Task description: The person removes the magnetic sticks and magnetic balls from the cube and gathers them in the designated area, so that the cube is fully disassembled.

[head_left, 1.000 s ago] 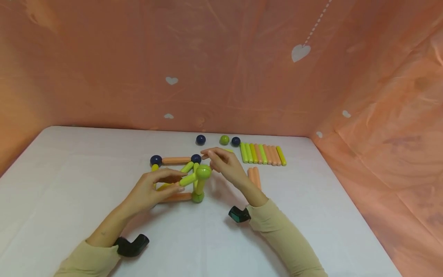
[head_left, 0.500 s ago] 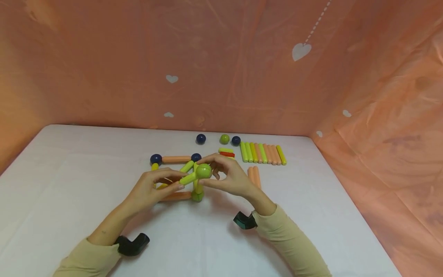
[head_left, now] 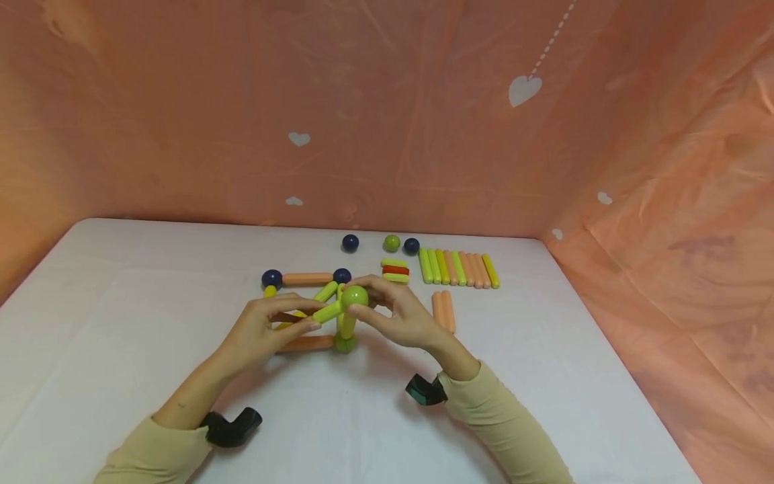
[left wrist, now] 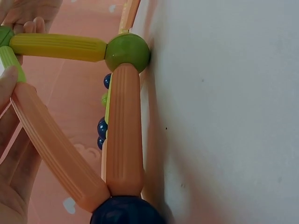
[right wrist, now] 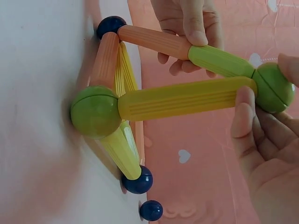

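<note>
A frame of magnetic rods and balls stands on the table. My left hand (head_left: 256,333) pinches it where an orange rod (right wrist: 156,43) meets a short lime rod (right wrist: 219,60). That lime rod runs into an upper green ball (head_left: 355,299), which my right hand (head_left: 402,316) grips between thumb and fingers. In the right wrist view, a fingertip also touches the yellow rod (right wrist: 182,99) beside this ball. The yellow rod slopes down to a lower green ball (right wrist: 95,112) on the table. In the head view, my left hand hides part of the frame's near left.
Behind the frame lie a loose navy ball (head_left: 350,243), a green ball (head_left: 392,243) and another navy ball (head_left: 411,246). Short red and lime rods (head_left: 396,270) lie nearby. A row of longer rods (head_left: 459,269) and two orange rods (head_left: 443,311) sit to the right.
My right hand has come down and left from beside the frame and now grips the upper green ball. My left hand has kept its hold. The short red and lime rods have come into sight.
</note>
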A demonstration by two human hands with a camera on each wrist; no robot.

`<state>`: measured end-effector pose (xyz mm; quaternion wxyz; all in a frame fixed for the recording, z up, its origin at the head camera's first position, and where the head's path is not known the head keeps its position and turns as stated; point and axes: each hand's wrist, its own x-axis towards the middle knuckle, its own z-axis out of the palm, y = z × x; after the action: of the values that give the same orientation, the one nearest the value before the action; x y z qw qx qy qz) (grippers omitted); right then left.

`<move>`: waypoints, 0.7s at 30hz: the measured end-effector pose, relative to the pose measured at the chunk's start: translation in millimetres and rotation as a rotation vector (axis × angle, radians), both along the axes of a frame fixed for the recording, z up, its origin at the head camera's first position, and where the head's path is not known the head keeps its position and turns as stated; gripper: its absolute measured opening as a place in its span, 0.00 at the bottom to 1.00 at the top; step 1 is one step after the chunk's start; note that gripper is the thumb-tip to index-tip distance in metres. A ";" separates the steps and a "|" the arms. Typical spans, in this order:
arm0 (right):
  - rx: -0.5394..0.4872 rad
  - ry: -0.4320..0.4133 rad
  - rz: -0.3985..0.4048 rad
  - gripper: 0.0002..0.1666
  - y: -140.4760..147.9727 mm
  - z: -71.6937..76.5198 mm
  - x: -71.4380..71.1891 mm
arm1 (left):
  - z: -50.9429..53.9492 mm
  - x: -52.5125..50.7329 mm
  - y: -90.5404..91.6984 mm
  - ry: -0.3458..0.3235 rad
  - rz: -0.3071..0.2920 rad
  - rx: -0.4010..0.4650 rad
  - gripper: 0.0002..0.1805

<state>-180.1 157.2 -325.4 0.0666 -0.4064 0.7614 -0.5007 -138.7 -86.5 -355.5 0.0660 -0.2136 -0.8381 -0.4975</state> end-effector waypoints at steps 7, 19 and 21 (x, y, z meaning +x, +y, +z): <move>0.046 -0.033 0.050 0.21 2.3 -0.8 0.4 | 0.2 0.3 0.1 -0.001 0.003 0.013 0.15; 0.007 0.030 0.012 0.27 0.7 4.3 1.9 | -1.7 2.2 0.7 0.041 -0.014 0.034 0.13; 0.029 0.117 0.008 0.25 -1.4 6.8 1.8 | -2.9 2.3 0.7 0.050 -0.015 0.036 0.13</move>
<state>-178.3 155.8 -318.5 0.0297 -0.4370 0.7696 -0.4647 -136.3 -85.8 -358.3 0.0872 -0.2310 -0.8256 -0.5074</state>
